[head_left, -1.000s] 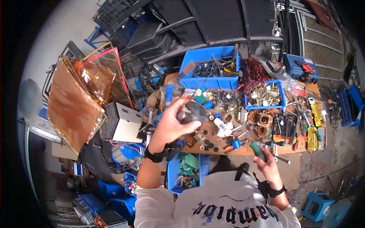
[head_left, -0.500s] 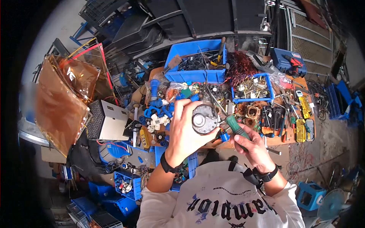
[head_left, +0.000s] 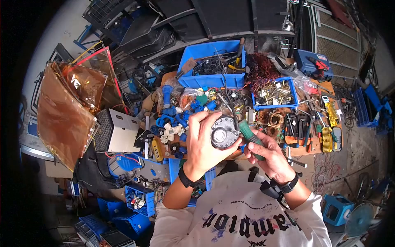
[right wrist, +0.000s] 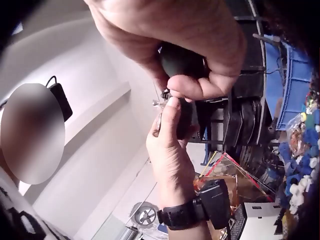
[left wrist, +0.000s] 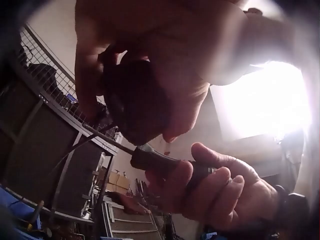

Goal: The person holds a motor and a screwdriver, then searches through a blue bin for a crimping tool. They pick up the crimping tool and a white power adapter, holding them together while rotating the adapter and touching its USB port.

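In the head view my left hand [head_left: 201,146] grips a round, flat metal part [head_left: 225,131] by its rim, fingers on the far side and thumb near. Its grey face, with a raised ring and small bumps around the edge, looks up at the camera. My right hand [head_left: 273,160] holds a screwdriver [head_left: 248,136] by its green handle, close against the part's right edge. From the left wrist view, the screwdriver's shaft [left wrist: 112,140] runs past the underside of the dark part [left wrist: 137,105]. Both hands nearly meet in the right wrist view, where the tip is hidden.
Behind the hands, a big blue bin [head_left: 214,81] holds cables and tools, and a smaller blue tray [head_left: 275,106] holds metal pieces. Blue and white plastic parts [head_left: 173,129] lie left on the cluttered workbench. Hex keys [head_left: 302,127] and yellow cases [head_left: 326,140] lie right.
My right hand has brought the screwdriver up from the bench's front edge to the part, its handle now steeper. My left hand has turned the part so its ringed face shows.
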`<state>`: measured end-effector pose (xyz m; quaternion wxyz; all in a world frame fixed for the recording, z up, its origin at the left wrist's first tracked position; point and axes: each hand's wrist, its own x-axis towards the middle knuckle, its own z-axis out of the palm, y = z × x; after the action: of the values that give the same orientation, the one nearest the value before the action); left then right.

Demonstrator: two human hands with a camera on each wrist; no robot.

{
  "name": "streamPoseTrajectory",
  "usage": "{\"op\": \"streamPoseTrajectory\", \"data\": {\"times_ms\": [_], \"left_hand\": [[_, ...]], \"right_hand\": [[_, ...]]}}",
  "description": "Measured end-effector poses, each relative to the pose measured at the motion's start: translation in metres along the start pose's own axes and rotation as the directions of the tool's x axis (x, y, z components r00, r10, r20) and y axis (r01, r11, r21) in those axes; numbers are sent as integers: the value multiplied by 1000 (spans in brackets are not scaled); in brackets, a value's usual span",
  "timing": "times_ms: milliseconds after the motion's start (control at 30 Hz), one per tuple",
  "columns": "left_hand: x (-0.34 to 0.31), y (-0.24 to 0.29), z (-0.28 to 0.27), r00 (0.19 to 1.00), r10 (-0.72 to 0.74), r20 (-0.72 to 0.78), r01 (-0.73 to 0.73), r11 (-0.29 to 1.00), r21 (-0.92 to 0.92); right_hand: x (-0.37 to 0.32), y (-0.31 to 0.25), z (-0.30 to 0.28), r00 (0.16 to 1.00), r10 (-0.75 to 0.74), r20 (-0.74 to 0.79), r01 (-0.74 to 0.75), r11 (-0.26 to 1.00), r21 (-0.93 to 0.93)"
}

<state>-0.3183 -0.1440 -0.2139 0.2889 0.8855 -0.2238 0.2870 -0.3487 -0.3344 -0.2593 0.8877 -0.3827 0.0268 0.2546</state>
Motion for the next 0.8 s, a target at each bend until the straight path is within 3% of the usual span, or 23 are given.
{"op": "streamPoseTrajectory", "data": {"times_ms": [200, 367, 800], "left_hand": [[-3, -2, -1, 1000, 2, 5, -2, 1000, 19], [-3, -5, -2, 1000, -12, 19, 12, 999, -31], [-5, -12, -6, 998, -42, 39, 47, 991, -129]], "right_hand": [[9, 5, 11, 995, -71, -65, 77, 992, 98], [12, 10, 12, 993, -119, -3, 118, 979, 167], [9, 13, 22, 993, -110, -44, 117, 973, 201]]}}
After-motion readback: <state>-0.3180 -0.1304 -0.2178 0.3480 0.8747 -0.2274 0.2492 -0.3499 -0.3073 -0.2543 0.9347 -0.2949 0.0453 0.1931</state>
